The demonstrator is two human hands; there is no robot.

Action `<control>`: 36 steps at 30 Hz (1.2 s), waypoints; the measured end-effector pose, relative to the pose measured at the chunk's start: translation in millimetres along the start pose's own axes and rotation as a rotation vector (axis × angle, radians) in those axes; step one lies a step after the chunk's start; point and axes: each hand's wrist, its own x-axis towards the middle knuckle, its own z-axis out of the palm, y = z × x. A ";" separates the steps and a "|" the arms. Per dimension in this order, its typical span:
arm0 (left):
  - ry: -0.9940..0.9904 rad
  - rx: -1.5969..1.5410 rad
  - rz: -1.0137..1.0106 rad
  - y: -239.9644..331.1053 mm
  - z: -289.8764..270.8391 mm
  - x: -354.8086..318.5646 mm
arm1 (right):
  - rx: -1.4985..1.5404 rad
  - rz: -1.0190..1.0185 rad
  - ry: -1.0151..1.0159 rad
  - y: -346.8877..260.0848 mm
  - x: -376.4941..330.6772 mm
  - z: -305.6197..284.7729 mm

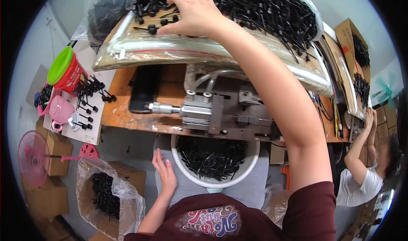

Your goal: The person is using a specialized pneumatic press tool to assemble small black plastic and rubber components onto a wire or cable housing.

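My right hand (193,13) reaches far forward onto a heap of small black plastic parts (263,7) lying on a plastic-covered tray (170,49). Its fingers are bent over the parts at the heap's near left edge; whether it grips any I cannot tell. My left hand (165,173) rests flat on my lap, fingers apart, beside a white round basket (250,164) filled with black parts. Between tray and basket sits a metal pneumatic press (212,111) on an orange bench (123,113).
A red cup with green lid (66,73), a pink cup (59,109) and loose black parts lie at the left. A pink fan (32,158) and a bag-lined box of black parts (106,194) stand on the floor. Another person (361,173) works at the right.
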 end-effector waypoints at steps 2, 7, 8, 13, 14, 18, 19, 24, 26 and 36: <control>-0.007 -0.011 0.012 0.3 0.6 0.2 | -0.061 0.094 -0.139 -3.4 16.8 12.0; 0.000 -0.018 0.019 -4.3 -0.1 3.4 | -0.047 0.240 -0.238 -16.5 24.7 38.1; 0.001 -0.026 0.014 -5.8 -0.1 3.3 | -0.076 0.201 -0.215 -15.6 19.9 36.8; -0.016 -0.058 -0.025 -7.0 -0.9 3.4 | -0.142 0.114 -0.261 0.0 0.2 8.9; -0.028 -0.056 -0.018 -5.6 0.1 4.2 | -0.157 0.106 -0.250 9.1 -6.1 3.3; -0.038 -0.053 0.000 -5.4 1.2 5.5 | -0.169 0.067 -0.206 38.6 -38.7 -18.9; -0.037 -0.057 0.003 -6.6 1.7 5.5 | -0.156 0.062 -0.194 44.9 -47.0 -24.8; -0.065 -0.059 -0.008 -5.1 1.3 5.3 | -0.116 -0.035 -0.169 76.0 -81.2 -47.8; -0.070 -0.055 -0.011 -4.9 2.0 5.0 | -0.062 -0.106 -0.163 85.9 -91.2 -56.8; -0.080 -0.038 -0.009 -5.5 -0.4 3.3 | 0.048 -0.046 -0.206 115.0 -122.5 -90.7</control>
